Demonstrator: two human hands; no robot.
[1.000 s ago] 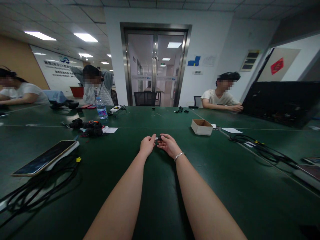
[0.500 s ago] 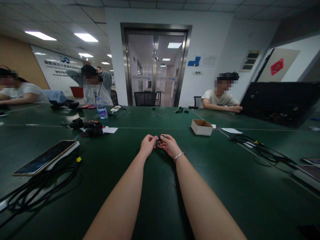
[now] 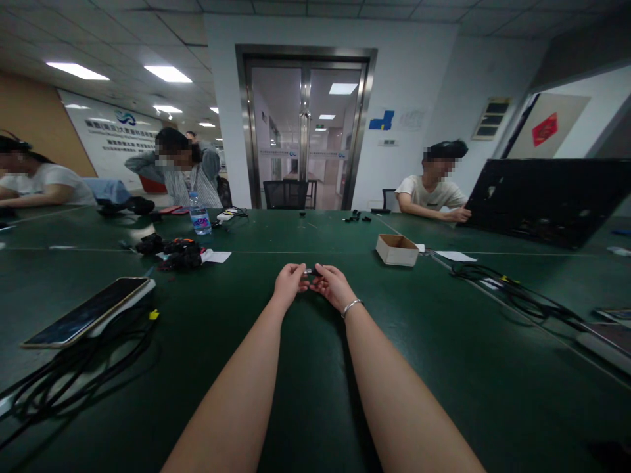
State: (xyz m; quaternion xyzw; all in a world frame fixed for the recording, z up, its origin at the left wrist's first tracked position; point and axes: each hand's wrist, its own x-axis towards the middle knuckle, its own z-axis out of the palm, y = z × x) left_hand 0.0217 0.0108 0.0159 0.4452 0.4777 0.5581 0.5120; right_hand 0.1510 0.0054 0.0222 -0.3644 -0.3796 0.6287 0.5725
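Observation:
A small dark piece with a silvery end (image 3: 309,270) is held level between my two hands, above the green table (image 3: 315,341). My left hand (image 3: 288,284) pinches its silvery end between thumb and forefinger. At the dark end, my right hand (image 3: 335,286) has thumb and fingertips closed on it, a silver bangle round the wrist. The fingers cover most of the piece, so its exact kind cannot be made out.
An open cardboard box (image 3: 397,251) stands ahead to the right, near black cables (image 3: 522,292). Leftward lie a phone (image 3: 86,312), coiled cables (image 3: 83,378), dark gear (image 3: 180,253) and a water bottle (image 3: 200,218). A person at the far right holds a large black panel (image 3: 547,203).
My hands have drawn slightly apart, and more of the silvery end shows between the fingertips. The black panel at the right has shifted a little to the left.

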